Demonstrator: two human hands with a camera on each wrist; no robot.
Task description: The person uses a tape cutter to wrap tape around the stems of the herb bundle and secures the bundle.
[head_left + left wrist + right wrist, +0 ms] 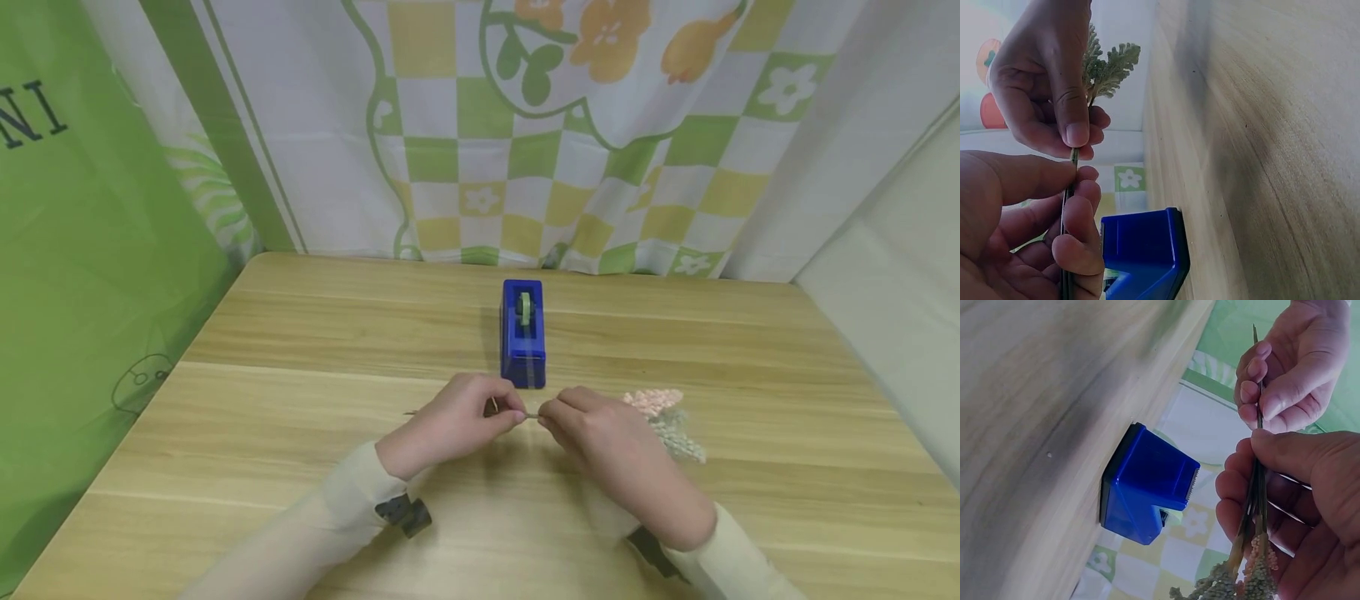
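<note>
Both hands hold a thin bundle of dark flower stems [1257, 494] level above the table. My left hand [468, 417] pinches the stems between thumb and fingers, and their bare ends stick out past it. Close beside it, my right hand [600, 429] grips the same stems nearer the blossoms, thumb pressed along them. Small clustered blooms, pink [654, 402] and pale green [678, 440], stand out beyond the right hand. Just behind the hands stands a blue tape dispenser [522, 333] with a roll of tape [525, 308] in it.
The wooden table [300, 333] reaches back to a checked, flowered curtain [480, 158]. A green cloth [90, 250] hangs at the left, and a pale surface [892, 250] borders the right side.
</note>
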